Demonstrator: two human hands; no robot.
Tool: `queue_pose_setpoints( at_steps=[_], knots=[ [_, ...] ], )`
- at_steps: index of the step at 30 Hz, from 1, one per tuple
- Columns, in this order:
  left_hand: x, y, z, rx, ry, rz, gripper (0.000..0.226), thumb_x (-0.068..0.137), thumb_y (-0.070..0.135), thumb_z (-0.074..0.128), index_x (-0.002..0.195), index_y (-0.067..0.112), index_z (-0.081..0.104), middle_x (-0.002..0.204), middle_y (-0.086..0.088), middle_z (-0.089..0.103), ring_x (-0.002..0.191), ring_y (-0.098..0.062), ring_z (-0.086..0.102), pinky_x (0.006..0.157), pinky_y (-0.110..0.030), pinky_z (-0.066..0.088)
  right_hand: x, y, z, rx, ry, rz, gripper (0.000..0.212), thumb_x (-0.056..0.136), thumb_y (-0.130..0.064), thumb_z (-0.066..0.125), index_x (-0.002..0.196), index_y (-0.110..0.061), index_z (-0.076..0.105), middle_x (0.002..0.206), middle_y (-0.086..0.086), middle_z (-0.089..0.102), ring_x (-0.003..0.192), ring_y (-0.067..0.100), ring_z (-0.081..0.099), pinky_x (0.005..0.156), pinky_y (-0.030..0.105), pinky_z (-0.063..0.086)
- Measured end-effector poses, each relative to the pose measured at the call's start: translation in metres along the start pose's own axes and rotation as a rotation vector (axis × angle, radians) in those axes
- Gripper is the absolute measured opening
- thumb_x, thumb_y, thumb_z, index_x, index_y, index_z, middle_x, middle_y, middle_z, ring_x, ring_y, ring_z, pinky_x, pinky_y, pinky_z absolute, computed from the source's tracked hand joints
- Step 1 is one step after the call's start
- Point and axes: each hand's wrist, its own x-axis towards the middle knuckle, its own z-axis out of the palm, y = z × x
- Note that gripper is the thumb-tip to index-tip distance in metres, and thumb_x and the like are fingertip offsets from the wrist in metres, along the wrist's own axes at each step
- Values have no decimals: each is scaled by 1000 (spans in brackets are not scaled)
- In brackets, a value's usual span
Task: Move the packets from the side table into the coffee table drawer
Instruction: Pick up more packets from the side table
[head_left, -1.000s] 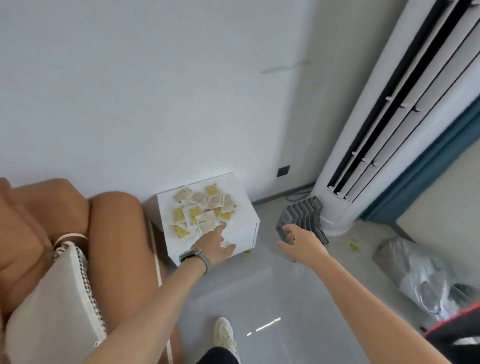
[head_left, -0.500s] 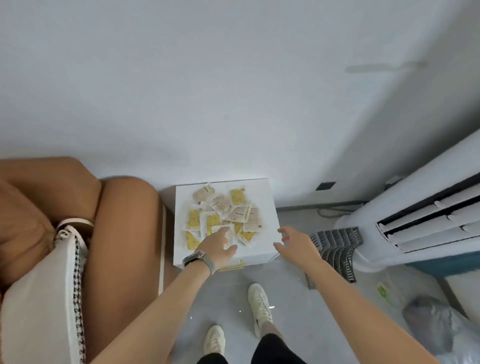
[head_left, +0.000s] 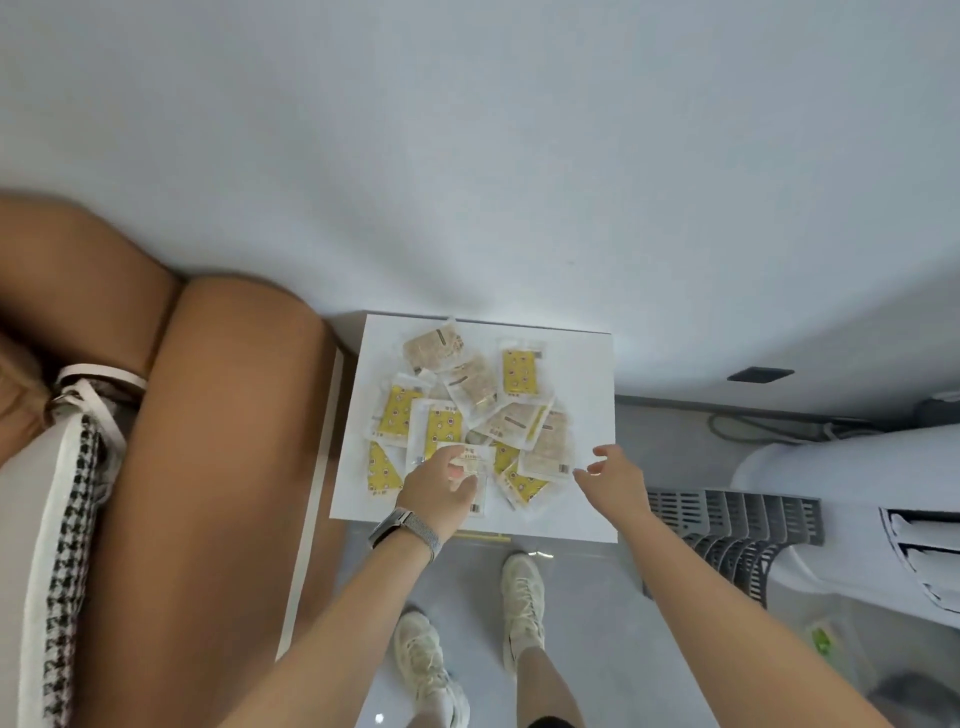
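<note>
On the white side table (head_left: 582, 374), the left hand (head_left: 441, 491) pinches a pale packet (head_left: 475, 467) at the pile's near edge, while the right hand (head_left: 615, 475) hovers unclenched just right of the packets (head_left: 470, 395).

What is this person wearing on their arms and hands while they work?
Both forearms are bare, with no sleeves or gloves in view. The left hand has a watch on its wrist, with a dark rectangular face and a silvery mesh-like band. The right hand and its wrist wear nothing visible.
</note>
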Motion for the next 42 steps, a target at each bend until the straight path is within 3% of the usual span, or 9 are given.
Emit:
queue_pose_setpoints(
  at_steps=[5, 15, 20, 24, 27, 30, 32, 36, 42],
  knots=[
    [28, -12, 19, -29, -55, 6, 42, 93, 27, 56, 134, 21, 49, 124, -4, 61, 107, -17, 61, 84, -23, 46, 54, 0, 36, 67, 30, 65, 69, 87, -34, 68, 142, -7, 35, 136, 12, 51, 118, 28, 54, 79, 30, 41],
    [50, -12, 52, -62, -92, -17, 45, 92, 27, 57, 136, 19, 46, 132, -2, 53, 99, -10, 58, 80, -18, 41, 102, 5, 70, 92, 129, 140, 86, 66, -45, 83, 134, -13, 42, 123, 7, 60, 120, 29, 53, 92, 44, 50],
    [53, -5, 59, -128, -60, -48, 42, 92, 26, 58, 132, 18, 49, 128, -2, 57, 92, -7, 55, 79, -19, 43, 92, 13, 57, 299, 192, 133, 30, 85, -27, 68, 102, -4, 63, 95, 9, 68, 78, 21, 57, 67, 35, 49],
    [57, 7, 63, -370, -70, -142, 56, 87, 34, 64, 136, 13, 46, 133, -5, 55, 103, -12, 55, 93, -31, 49, 56, 20, 38, 629, 253, 130, 12, 89, -24, 66, 93, -12, 65, 81, 2, 66, 74, 20, 57, 65, 31, 47],
    [63, 16, 67, -573, -176, -272, 81, 80, 46, 70, 143, 6, 37, 143, -10, 47, 119, -18, 51, 101, -38, 47, 20, 23, 36, 777, 68, 62, 2, 89, -18, 67, 90, -17, 68, 84, 9, 69, 72, 23, 57, 66, 36, 48],
    [59, 15, 70, -757, -288, -346, 53, 73, 33, 78, 118, 9, 63, 124, -13, 64, 101, -22, 65, 90, -39, 54, -10, 22, 46, 792, -244, -8, 14, 92, -9, 63, 101, -15, 71, 94, 19, 72, 80, 28, 65, 73, 41, 51],
    [54, 3, 68, -809, -235, -336, 26, 72, 22, 80, 94, 12, 71, 98, -13, 74, 84, -25, 72, 78, -40, 59, -18, 15, 52, 732, -353, -10, 14, 94, -17, 60, 102, -13, 71, 87, 11, 73, 73, 18, 67, 68, 29, 53],
    [48, -38, 47, -899, 3, -417, 26, 77, 21, 77, 97, 8, 67, 90, -10, 75, 81, -24, 72, 70, -36, 59, -6, 1, 83, 683, -203, 116, 24, 92, -29, 62, 106, -10, 67, 88, 2, 69, 71, 17, 65, 66, 30, 54],
    [27, -97, 13, -1036, 122, -497, 23, 82, 15, 70, 103, 8, 68, 97, -11, 74, 80, -20, 73, 58, -28, 58, 13, -28, 162, 14, -69, -61, 97, 71, -49, 79, 144, -13, 27, 139, 5, 33, 131, 25, 35, 106, 37, 37]
  ],
)
